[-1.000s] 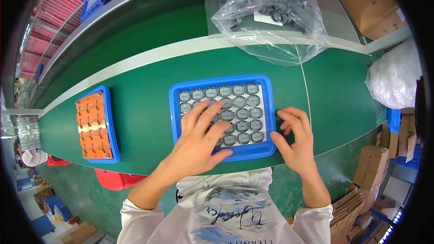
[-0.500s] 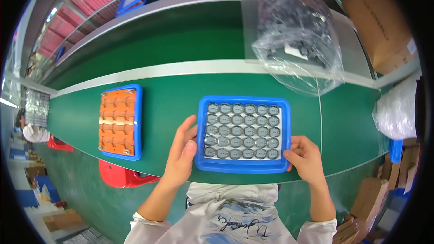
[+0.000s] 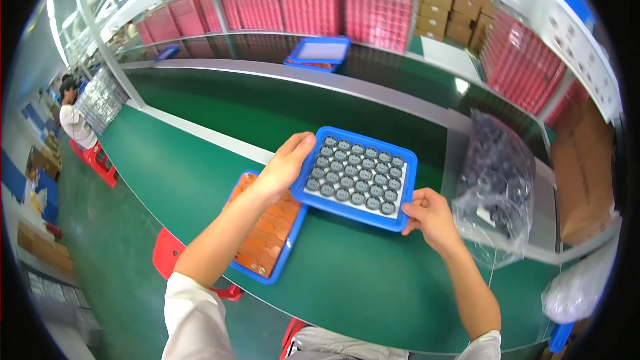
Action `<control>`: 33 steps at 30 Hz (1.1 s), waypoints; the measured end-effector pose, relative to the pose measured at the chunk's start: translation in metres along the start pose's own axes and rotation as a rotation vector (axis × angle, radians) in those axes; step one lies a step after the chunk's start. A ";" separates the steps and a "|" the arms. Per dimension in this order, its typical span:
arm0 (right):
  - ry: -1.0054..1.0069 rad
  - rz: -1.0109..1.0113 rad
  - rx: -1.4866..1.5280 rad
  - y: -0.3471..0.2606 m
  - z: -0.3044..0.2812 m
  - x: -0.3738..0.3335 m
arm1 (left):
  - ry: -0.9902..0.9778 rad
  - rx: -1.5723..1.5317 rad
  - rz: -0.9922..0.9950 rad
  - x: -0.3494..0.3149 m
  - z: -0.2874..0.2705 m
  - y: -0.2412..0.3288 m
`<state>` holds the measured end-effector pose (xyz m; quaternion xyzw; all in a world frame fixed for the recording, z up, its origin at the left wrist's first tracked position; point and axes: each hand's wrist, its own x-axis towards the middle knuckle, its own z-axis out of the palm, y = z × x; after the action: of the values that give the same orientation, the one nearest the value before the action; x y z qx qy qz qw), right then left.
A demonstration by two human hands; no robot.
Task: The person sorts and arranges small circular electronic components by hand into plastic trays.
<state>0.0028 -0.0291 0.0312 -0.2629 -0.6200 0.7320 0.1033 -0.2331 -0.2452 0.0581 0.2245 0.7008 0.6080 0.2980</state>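
Note:
Between my two hands is a blue tray (image 3: 347, 213), slightly tilted, with rows of round grey parts (image 3: 351, 171) on a white sheet. It appears raised over the green bench, near the edge of the sunken strip behind. My left hand (image 3: 285, 165) grips the tray's left rim, its fingers closed along that side. At the lower right corner, my right hand (image 3: 429, 217) pinches the rim with the thumb on top. Below my left forearm lies a second blue tray with an orange block (image 3: 270, 235) in it; the forearm partly covers it.
A clear bag of dark parts (image 3: 497, 170) lies to the right, by a cardboard box (image 3: 581, 167) and a wrapped white bundle (image 3: 579, 290). Another blue tray (image 3: 323, 50) rests across the far strip. A red stool (image 3: 168, 253) stands below the bench; a person (image 3: 77, 123) sits far left.
The tray of grey parts has moved up and away from the bench's front edge. My left hand, open beside it before, now holds its rim. My view has turned up and leftward.

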 end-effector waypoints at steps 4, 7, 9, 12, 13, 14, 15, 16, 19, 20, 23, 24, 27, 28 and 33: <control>-0.085 -0.057 0.033 0.017 0.039 0.103 | 0.094 0.209 0.164 0.083 -0.066 -0.016; -0.050 -0.077 -0.026 0.025 0.052 0.155 | 0.081 0.111 0.091 0.146 -0.074 -0.031; -0.064 -0.065 -0.084 0.034 0.063 0.183 | 0.167 0.175 0.105 0.176 -0.089 -0.047; -0.061 -0.020 -0.072 0.040 0.081 0.207 | 0.275 0.292 0.015 0.179 -0.101 -0.049; -0.080 -0.014 -0.078 0.044 0.088 0.213 | 0.251 0.308 -0.006 0.178 -0.109 -0.053; -0.091 -0.006 -0.086 0.045 0.094 0.221 | 0.219 0.327 -0.016 0.179 -0.117 -0.052; -0.097 0.005 -0.095 0.047 0.098 0.227 | 0.223 0.325 -0.015 0.182 -0.122 -0.052; -0.096 0.006 -0.098 0.051 0.098 0.232 | 0.176 0.331 0.000 0.186 -0.125 -0.054; -0.048 -0.013 -0.144 0.045 0.089 0.231 | 0.069 0.311 0.046 0.194 -0.133 -0.062; -0.084 0.062 -0.213 0.029 0.082 0.220 | 0.011 0.285 0.080 0.196 -0.130 -0.065; -0.088 0.031 -0.410 -0.005 0.069 0.232 | 0.178 0.557 0.287 0.160 -0.173 -0.075; -0.081 -0.066 -0.353 -0.011 0.082 0.252 | 0.387 1.211 0.709 0.145 -0.226 -0.119; 0.097 -0.195 -0.350 -0.033 0.069 0.331 | 1.009 0.618 0.233 0.073 -0.242 -0.128; 0.146 -0.290 -0.403 -0.046 0.081 0.352 | 1.011 0.707 0.333 0.058 -0.263 -0.144; 0.374 -0.195 -0.273 -0.074 0.032 0.500 | 0.682 0.889 0.535 0.073 -0.218 -0.120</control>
<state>-0.4470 0.1980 -0.0232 -0.3441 -0.7057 0.5666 0.2500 -0.4306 -0.3711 -0.0530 0.2882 0.8622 0.3491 -0.2272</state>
